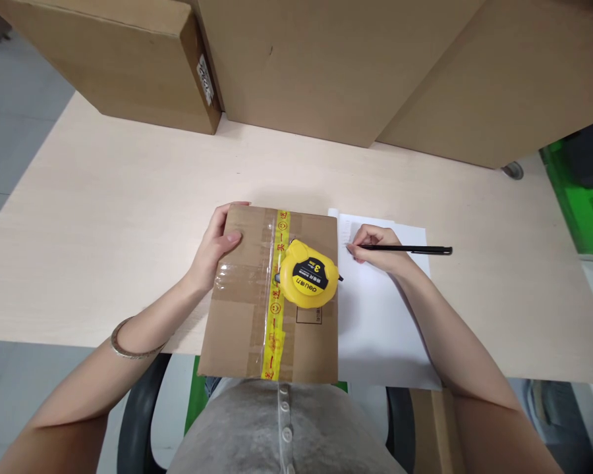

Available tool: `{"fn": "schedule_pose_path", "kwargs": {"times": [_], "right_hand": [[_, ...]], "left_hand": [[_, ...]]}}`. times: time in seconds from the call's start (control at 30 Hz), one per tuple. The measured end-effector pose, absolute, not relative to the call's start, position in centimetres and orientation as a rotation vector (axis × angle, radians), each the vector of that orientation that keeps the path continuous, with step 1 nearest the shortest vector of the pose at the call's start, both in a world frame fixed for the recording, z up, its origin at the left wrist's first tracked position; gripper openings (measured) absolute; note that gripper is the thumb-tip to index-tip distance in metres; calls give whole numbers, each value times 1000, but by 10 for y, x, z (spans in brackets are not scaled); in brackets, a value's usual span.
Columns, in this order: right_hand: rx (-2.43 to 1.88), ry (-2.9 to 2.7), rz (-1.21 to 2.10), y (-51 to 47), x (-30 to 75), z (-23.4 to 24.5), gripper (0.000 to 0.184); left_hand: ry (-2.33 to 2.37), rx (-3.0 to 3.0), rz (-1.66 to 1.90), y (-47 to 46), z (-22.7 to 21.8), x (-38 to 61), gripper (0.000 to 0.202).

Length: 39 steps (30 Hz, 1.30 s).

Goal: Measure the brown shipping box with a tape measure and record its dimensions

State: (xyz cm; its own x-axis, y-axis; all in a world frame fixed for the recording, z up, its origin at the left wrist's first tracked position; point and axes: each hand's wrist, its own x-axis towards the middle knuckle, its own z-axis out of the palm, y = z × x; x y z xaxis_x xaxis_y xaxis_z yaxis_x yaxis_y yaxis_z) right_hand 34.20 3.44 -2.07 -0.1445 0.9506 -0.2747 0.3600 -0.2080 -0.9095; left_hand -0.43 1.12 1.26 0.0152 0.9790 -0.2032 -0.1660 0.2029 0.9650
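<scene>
My left hand (218,243) grips the left edge of a cardboard box (234,329), thumb on its top face and fingers around the far corner. Yellow printed tape (273,349) and clear tape run down the box. A yellow tape measure (307,275) lies on top of it, with its label upside down to me. My right hand (378,247) pinches a black pen (415,249), its tip low at the left part of a white sheet of paper (380,316). Small faint writing shows near the tip. The paper's left side meets the box and is partly hidden by it.
Along the back of the pale table (118,224) stand a brown carton (143,72) with a label and large cardboard panels (316,72). A round metal-rimmed grommet (513,170) is at the back right. Chair armrests (141,415) flank me below the front edge.
</scene>
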Motion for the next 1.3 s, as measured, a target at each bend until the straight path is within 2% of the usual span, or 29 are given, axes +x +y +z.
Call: {"fn": "schedule_pose_path", "kwargs": {"times": [0.47, 1.3], "right_hand": [[-1551, -1522, 1346, 35, 345, -23, 33], [-1562, -1533, 1336, 35, 347, -22, 31]], "left_hand": [[1044, 1047, 1152, 16, -5, -14, 51], [1139, 1010, 1120, 11, 4, -11, 53]]}}
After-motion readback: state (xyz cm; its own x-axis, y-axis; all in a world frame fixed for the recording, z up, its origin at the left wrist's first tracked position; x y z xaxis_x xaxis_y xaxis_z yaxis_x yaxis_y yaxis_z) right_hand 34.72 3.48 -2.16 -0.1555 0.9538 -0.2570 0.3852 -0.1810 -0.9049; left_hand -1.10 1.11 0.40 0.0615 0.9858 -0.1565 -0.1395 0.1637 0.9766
